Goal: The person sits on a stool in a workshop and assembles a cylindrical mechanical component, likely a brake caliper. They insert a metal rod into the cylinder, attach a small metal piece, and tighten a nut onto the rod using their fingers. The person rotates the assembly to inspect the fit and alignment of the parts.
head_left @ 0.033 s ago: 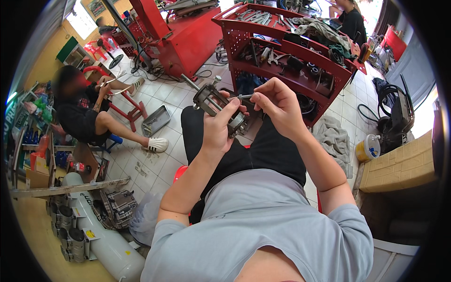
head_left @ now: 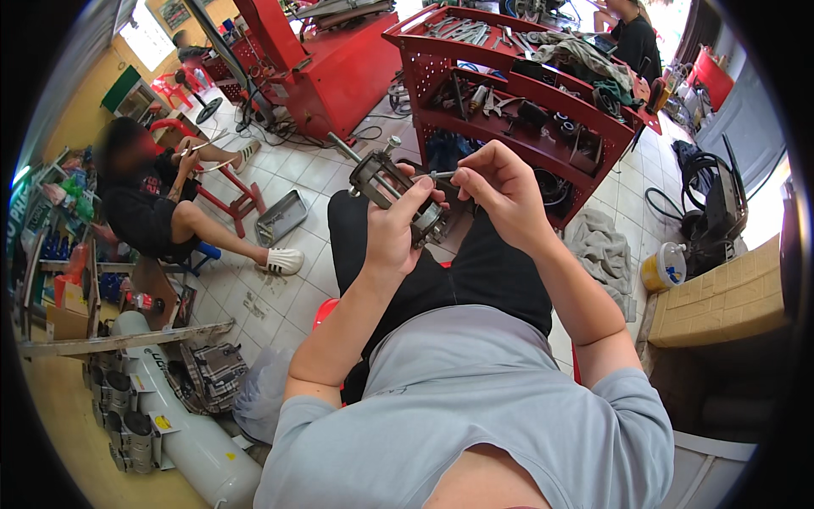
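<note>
My left hand [head_left: 394, 222] is wrapped round a dark metal frame tool [head_left: 370, 180] made of plates and parallel rods. I hold it tilted above my lap. A long rod and a bolt with a round head stick out of its far end, and smaller bolts show at its near end. Across from it, my right hand [head_left: 502, 197] pinches a small bolt [head_left: 444, 174] between thumb and forefinger. The bolt's far end reaches the side of the tool beside my left fingers. Whether it sits in a hole there, I cannot tell.
A red tool cart [head_left: 509, 72] with wrenches and rags stands ahead. On the left, a seated person [head_left: 140, 204] holds a thin curved piece near a metal tray [head_left: 282, 218]. A grey cloth [head_left: 598, 254] and a yellow-filled bucket [head_left: 663, 270] are at right.
</note>
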Motion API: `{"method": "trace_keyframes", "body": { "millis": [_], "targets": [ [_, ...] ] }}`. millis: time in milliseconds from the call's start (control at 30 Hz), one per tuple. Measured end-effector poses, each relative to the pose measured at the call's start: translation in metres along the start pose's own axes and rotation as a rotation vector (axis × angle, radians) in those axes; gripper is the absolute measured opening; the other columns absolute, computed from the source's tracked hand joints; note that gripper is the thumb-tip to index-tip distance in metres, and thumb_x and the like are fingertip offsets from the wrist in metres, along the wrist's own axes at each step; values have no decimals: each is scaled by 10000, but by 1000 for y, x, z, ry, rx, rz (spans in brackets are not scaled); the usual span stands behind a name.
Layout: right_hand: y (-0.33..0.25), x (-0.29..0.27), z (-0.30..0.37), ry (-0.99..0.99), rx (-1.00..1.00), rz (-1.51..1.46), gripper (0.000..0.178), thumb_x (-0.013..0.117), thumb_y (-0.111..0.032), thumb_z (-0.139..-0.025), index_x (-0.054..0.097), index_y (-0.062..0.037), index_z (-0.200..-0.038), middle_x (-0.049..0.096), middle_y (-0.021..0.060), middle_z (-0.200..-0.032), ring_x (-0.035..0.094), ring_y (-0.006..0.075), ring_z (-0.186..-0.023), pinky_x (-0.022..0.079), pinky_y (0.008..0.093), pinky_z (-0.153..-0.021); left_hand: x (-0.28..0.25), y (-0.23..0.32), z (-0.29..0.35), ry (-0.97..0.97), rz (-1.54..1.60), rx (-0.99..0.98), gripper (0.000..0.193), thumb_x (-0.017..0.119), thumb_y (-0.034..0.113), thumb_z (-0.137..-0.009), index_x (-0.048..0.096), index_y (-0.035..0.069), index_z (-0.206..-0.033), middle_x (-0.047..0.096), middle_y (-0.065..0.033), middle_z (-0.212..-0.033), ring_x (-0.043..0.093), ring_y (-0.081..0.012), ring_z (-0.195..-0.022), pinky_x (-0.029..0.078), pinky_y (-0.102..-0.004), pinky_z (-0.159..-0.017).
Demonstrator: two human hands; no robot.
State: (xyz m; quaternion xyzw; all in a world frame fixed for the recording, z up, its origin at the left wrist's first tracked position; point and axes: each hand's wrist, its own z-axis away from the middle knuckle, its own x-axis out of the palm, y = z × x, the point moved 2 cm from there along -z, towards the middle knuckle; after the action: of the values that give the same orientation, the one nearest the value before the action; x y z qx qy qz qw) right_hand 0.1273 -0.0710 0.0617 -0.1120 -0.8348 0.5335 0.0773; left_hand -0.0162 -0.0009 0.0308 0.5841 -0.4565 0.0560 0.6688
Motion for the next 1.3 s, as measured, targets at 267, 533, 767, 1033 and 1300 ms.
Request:
{"method": "trace_keyframes", "body": {
  "millis": [267, 533, 767, 1033, 1300],
  "targets": [
    [3, -5, -3, -88, -2, 20, 121, 609, -83, -928, 545, -5, -994, 628, 38, -856, 586, 69, -759, 475, 220, -678, -2, 0, -3, 21, -29, 12, 217, 600, 37, -884, 525, 74, -1083, 633, -74, -884, 663, -170, -778, 587, -354, -687],
    [-23, -8, -2, -324, 76, 382, 285, 626, -69, -903, 587, -27, -1183, 597, 7, -793, 513, 55, -722, 432, 224, -655, -5, 1, -8, 24, -123, -23, 228, 628, 27, -860, 531, 52, -1065, 621, -73, -874, 671, -186, -755, 592, -344, -651],
    [-15, -10, -5, -352, -112, 373, 254, 596, 0, -891, 625, -7, -1143, 646, 38, -897, 552, 58, -794, 466, 235, -709, -5, 3, -9, 6, -133, -4, 245, 636, 15, -850, 534, 47, -1071, 621, -73, -875, 670, -187, -763, 591, -341, -650],
    [-19, -11, -6, -318, -193, 520, 251, 584, 25, -879, 654, -35, -1112, 629, 40, -853, 554, 95, -746, 457, 256, -663, -7, 2, -7, -14, -156, -11, 260, 641, 13, -845, 524, 46, -1075, 630, -84, -877, 672, -196, -764, 585, -339, -661],
    [-19, -10, -4, -230, -100, 452, 179, 589, 36, -856, 682, -27, -995, 610, 49, -844, 573, 123, -749, 452, 259, -652, -5, 0, -7, 4, -157, -23, 251, 650, 30, -847, 520, 51, -1061, 627, -86, -870, 673, -194, -748, 583, -340, -653]
  ]
}}
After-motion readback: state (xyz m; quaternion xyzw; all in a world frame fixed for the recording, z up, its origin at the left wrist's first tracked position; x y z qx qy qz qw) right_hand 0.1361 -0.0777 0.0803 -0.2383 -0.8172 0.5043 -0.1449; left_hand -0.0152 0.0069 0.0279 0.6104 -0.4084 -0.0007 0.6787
